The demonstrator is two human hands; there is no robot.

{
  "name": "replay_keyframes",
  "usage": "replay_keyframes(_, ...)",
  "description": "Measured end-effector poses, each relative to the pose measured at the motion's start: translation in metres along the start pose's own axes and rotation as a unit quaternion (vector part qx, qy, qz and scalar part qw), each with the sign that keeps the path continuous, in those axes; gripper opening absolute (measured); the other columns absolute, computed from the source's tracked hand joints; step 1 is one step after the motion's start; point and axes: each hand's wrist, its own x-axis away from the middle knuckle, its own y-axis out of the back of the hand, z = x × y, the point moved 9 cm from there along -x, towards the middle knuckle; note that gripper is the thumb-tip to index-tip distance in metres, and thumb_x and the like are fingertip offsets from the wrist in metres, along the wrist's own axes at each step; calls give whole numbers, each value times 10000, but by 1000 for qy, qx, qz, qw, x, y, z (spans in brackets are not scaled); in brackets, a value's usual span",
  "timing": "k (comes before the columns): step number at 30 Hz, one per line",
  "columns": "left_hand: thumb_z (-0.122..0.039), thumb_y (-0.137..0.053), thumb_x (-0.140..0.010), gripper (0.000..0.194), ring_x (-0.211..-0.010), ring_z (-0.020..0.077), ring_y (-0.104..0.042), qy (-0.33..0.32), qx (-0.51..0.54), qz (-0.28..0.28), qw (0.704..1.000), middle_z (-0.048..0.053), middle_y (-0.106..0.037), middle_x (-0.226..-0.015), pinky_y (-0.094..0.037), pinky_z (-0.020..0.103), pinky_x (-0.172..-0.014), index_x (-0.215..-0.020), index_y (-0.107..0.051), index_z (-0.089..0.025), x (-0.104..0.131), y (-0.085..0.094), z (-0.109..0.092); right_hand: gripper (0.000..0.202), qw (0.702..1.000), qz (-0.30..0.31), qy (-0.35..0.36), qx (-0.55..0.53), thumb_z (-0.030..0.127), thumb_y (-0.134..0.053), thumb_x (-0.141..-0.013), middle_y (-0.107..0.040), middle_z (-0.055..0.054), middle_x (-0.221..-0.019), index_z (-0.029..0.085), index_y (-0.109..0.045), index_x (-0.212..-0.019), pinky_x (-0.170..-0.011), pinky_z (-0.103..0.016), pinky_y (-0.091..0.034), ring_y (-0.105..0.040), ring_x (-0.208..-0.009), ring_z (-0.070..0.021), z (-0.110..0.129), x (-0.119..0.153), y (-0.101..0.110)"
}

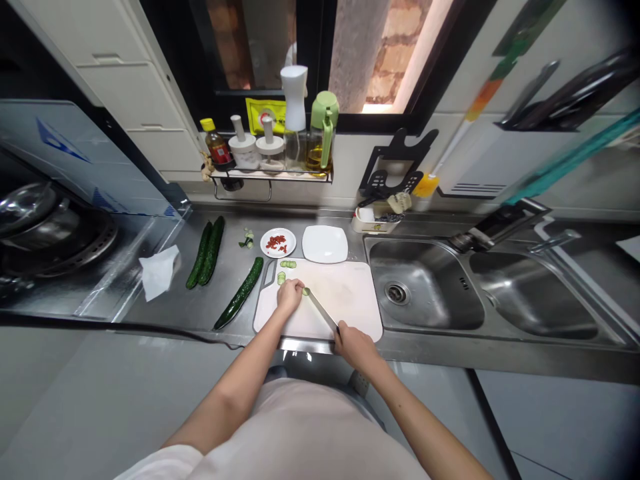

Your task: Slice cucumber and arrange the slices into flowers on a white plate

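Observation:
My right hand [354, 343] is wrapped round the handle of a kitchen knife [323, 309], whose blade points up and left over a white cutting board [345, 280]. At the blade's tip lies a small green cucumber piece [305, 292]. The fingers of my left hand [290, 295] are drawn together beside that piece, and it seems to be pinched there, partly hidden. Small groups of pale green cucumber slices [288, 265] rest at the board's upper left. A whole cucumber [239, 293] lies on the counter left of the board.
Two more cucumbers [206, 253] and a crumpled white paper [159, 273] lie farther left. Behind the board stand a plate with red bits [268, 251] and a white square dish [325, 244]. Green scraps [246, 239] sit nearby. A double sink [425, 320] adjoins on the right.

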Motion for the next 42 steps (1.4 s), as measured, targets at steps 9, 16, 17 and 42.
replay_keyframes(9,-188,-520,-845,221,-969,191,-608,-4,-3,-3,1000,47,-671,-1023,-447,284,-859,-946,-710,-240,1,1,-1,293,1000,0,2,0,302,-308,-958,-681,-152,-1009,161,-525,-1095,-758,-330,-399,-647,-975,-261,1,-3,1)
replay_keyframes(16,-198,-508,-850,224,-969,192,-610,-3,-2,-5,1000,42,-677,-1017,-448,285,-848,-932,-711,-249,2,3,-2,299,1000,1,1,-1,302,-319,-954,-676,-166,-1016,153,-530,-1104,-764,-337,-404,-644,-973,-264,1,-3,-2)
replay_keyframes(17,-201,-509,-851,223,-970,192,-610,-2,-2,-6,1000,43,-677,-1018,-448,284,-847,-931,-711,-250,2,3,-1,298,1000,3,0,0,301,-321,-953,-676,-166,-1021,154,-530,-1106,-764,-338,-404,-644,-972,-264,0,-2,-2)
replay_keyframes(42,-193,-517,-856,231,-999,188,-607,6,3,-1,1000,49,-674,-1056,-447,279,-882,-956,-717,-248,3,3,-1,301,998,10,23,57,274,-342,-944,-677,-175,-1058,137,-532,-1133,-796,-337,-414,-638,-1014,-256,3,-5,20)
